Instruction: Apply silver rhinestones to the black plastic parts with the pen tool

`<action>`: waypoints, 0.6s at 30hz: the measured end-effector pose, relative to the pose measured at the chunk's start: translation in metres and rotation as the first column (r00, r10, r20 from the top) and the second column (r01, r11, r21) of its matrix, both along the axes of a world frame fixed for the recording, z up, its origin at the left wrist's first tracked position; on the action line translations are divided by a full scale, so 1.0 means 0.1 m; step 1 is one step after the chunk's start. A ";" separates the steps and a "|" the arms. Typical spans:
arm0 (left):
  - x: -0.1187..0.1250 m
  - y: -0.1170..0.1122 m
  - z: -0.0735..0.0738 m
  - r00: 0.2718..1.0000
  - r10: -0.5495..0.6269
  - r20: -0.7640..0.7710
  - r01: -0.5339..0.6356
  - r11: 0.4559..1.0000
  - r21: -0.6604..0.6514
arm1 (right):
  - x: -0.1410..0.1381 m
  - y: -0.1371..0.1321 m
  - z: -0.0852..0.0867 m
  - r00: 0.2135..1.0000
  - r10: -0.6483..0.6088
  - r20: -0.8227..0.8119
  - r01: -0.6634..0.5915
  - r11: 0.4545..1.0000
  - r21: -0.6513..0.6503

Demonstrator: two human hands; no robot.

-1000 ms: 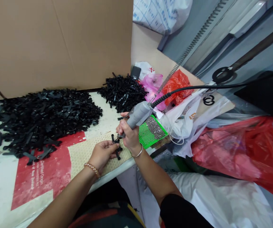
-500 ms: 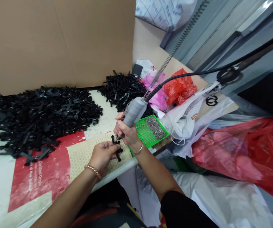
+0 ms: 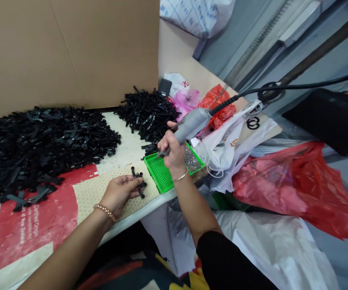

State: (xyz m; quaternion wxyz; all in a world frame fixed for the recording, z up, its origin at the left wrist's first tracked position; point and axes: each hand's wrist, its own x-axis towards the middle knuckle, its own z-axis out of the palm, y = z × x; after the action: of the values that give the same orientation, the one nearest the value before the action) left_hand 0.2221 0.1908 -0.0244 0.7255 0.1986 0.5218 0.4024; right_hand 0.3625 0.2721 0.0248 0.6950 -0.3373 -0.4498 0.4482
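Over green tray [image 3: 161, 176], screwdriver [image 3: 188, 125] tip-down-left.

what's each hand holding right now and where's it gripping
The right hand grips the grey power screwdriver around its lower body, near the tip. The left hand pinches the black plastic pieces at their near end with its fingertips.

Occlusions and cutoffs, head view

My right hand [image 3: 174, 151] covers the grey driver [image 3: 192, 125] tip and part of the green tray [image 3: 161, 175]; screws [image 3: 191, 161] too small to resolve. Left black parts pile [image 3: 40, 141] runs off-frame.
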 end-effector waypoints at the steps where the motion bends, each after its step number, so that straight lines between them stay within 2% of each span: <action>1: 0.00 0.00 0.02 1.000 -0.001 -0.004 0.001 1.000 -0.007 | 0.09 0.09 -0.01 0.996 -0.089 -0.008 0.089 0.996 0.009; 3: 0.00 0.00 0.04 1.000 0.002 -0.015 -0.003 1.000 -0.025 | 0.25 0.26 -0.09 0.978 -0.205 -0.028 0.205 0.979 -0.012; 5: 0.01 0.00 0.06 1.000 0.002 -0.026 -0.003 0.999 -0.039 | 0.35 0.39 -0.20 0.969 -0.245 -0.022 0.243 0.969 -0.053; 10: 0.01 0.00 0.05 0.999 0.000 -0.048 -0.002 0.999 -0.039 | 0.42 0.46 -0.40 0.979 -0.194 0.062 0.199 0.975 -0.096; 18: 0.04 0.01 0.06 0.998 0.020 -0.060 -0.022 0.999 -0.038 | 0.40 0.48 -0.46 0.986 -0.161 0.045 0.165 0.982 -0.093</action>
State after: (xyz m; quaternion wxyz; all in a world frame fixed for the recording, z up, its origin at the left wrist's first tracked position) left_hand 0.2261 0.1918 -0.0185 0.7090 0.1910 0.5530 0.3937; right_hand 0.4028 0.3204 -0.0211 0.7037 -0.4145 -0.4115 0.4045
